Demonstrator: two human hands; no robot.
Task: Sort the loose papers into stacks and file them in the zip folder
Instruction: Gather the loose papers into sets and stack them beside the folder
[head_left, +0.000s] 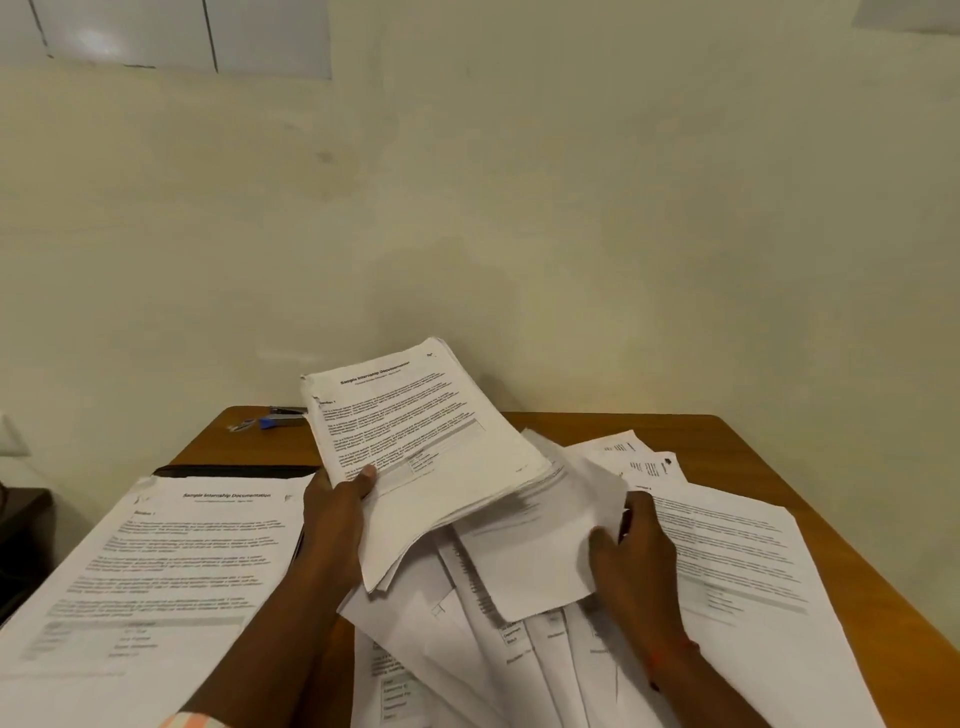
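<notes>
White loose papers (457, 654) fan across the wooden counter (727, 447) beneath both wrists. Fingers of the right hand (636, 551) pinch the edge of one sheet (535, 551); fingers of the left hand (332, 514) curl under a lifted stack (421, 431) (thumb pressed on top). Left of those fingers, a flat pile (156, 561) covers the black zip folder (234, 471); beyond lies a stapler (283, 420).

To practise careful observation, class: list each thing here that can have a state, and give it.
Held stack, lifted and tilted, gripped by the left hand.
Loose sheet, raised, pinched by the right hand.
Sorted pile, flat on the zip folder.
Zip folder, lying flat, mostly covered; zip unseen.
Scattered papers, fanned untidily on the table.
Stapler, lying at the far edge.
</notes>
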